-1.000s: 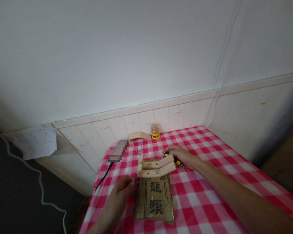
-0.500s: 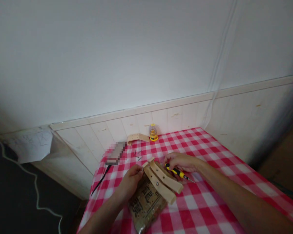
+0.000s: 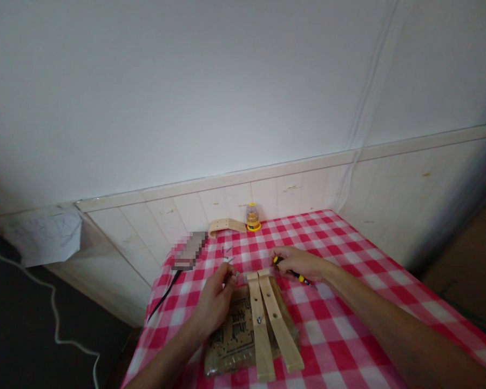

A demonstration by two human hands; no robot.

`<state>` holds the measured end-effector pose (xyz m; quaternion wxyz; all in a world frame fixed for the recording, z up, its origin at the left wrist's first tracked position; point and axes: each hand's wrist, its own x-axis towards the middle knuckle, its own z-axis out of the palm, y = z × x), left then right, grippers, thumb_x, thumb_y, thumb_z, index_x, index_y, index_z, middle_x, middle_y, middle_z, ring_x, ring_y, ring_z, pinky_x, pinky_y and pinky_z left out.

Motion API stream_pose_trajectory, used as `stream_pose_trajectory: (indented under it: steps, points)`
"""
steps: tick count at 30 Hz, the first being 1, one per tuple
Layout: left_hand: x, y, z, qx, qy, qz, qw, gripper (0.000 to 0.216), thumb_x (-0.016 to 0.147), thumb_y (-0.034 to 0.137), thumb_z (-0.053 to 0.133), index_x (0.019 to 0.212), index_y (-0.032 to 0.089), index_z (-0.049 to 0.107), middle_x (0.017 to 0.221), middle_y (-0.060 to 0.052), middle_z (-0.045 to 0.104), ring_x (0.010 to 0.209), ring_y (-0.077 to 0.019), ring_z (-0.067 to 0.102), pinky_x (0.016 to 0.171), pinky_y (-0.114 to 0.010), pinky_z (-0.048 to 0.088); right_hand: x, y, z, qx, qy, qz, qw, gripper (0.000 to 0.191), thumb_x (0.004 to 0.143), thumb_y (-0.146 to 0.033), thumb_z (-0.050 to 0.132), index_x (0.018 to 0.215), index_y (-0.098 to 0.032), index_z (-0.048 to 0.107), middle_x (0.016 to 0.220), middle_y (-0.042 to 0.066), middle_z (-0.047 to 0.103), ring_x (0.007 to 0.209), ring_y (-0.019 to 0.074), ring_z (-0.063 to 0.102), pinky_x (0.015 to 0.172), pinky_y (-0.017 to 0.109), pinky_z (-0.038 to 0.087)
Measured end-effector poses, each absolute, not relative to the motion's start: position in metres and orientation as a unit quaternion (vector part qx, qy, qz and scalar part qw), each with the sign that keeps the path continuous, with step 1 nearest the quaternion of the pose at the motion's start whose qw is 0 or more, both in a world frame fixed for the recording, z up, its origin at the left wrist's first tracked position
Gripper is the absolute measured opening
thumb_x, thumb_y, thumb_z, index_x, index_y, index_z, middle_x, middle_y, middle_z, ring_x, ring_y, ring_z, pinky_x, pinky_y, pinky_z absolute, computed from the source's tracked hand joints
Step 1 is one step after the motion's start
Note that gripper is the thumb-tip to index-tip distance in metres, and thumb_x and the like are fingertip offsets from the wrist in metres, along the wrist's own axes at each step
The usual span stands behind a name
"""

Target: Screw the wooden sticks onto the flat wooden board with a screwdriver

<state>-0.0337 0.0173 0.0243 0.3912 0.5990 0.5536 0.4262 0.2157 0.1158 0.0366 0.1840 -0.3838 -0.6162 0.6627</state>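
Note:
My right hand (image 3: 294, 262) is closed around a yellow-and-black screwdriver (image 3: 303, 280), its tip pointing down to the right. My left hand (image 3: 221, 289) is pinched, with a small shiny metal piece at the fingertips, too small to name. Between the hands, two curved pale wooden pieces (image 3: 263, 348) lie side by side, their near ends spread apart. Each has holes along it, and a metal screw (image 3: 259, 320) stands in the left one. Under them is a brown, plastic-wrapped packet (image 3: 235, 348) with dark printed characters.
Loose screws (image 3: 229, 249) lie beyond my left hand. Toward the wall stand another bent wooden piece (image 3: 227, 224) and a clear container with a yellow base (image 3: 252, 219). A blurred-out flat object (image 3: 189, 251) with a black strap sits left on the checked tablecloth (image 3: 332, 319).
The wooden pieces and the packet have turned, so their near ends now point toward me and sit further left. My left hand has moved off the wood's far end; both hands shifted slightly away.

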Motion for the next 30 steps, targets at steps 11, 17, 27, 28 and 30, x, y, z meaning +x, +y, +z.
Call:
stream_pose_trajectory:
  steps: [11,17,27,28,30]
  points:
    - [-0.031,0.014,0.029,0.56,0.586,0.455,0.368,0.012,0.086,0.029,0.056,0.091,0.021,0.062,0.076,0.001,0.061,0.068,-0.0178,0.054,0.064,-0.027,0.04,0.19,0.096,0.036,-0.312,-0.802,0.44,0.255,0.021,0.076,-0.028,0.082,0.094,-0.02,0.075,0.091,0.003,0.072,0.085,0.0187,0.065,0.079,0.03,0.048]
    - [-0.017,-0.002,0.027,0.585,0.57,0.426,0.389,0.009,0.086,0.028,0.06,0.086,0.02,0.065,0.079,-0.001,0.067,0.071,-0.0176,0.061,0.064,-0.026,0.043,0.182,0.09,0.03,-0.329,-0.845,0.339,0.252,0.016,0.08,-0.027,0.079,0.073,-0.017,0.068,0.072,0.0,0.062,0.069,0.0152,0.056,0.063,0.024,0.038]
    - [-0.012,-0.005,0.025,0.567,0.559,0.434,0.421,0.011,0.084,0.028,0.067,0.08,0.019,0.072,0.079,-0.004,0.073,0.074,-0.0193,0.065,0.068,-0.027,0.047,0.177,0.086,0.027,-0.363,-0.811,0.378,0.261,0.008,0.078,-0.025,0.076,0.08,-0.017,0.075,0.07,0.0,0.067,0.066,0.0148,0.059,0.058,0.022,0.038]
    - [-0.012,-0.005,0.026,0.565,0.56,0.433,0.423,0.012,0.084,0.029,0.068,0.08,0.019,0.072,0.079,-0.004,0.073,0.073,-0.0192,0.065,0.067,-0.027,0.046,0.177,0.086,0.027,-0.364,-0.808,0.384,0.258,0.008,0.078,-0.024,0.076,0.082,-0.017,0.076,0.071,0.0,0.068,0.066,0.015,0.06,0.058,0.022,0.039]
    - [-0.012,-0.006,0.025,0.565,0.564,0.427,0.424,0.013,0.084,0.03,0.068,0.08,0.019,0.072,0.078,-0.004,0.072,0.072,-0.0194,0.064,0.066,-0.027,0.046,0.178,0.087,0.027,-0.365,-0.81,0.382,0.254,0.008,0.078,-0.024,0.076,0.083,-0.017,0.076,0.072,0.0,0.069,0.067,0.0154,0.061,0.059,0.022,0.04]
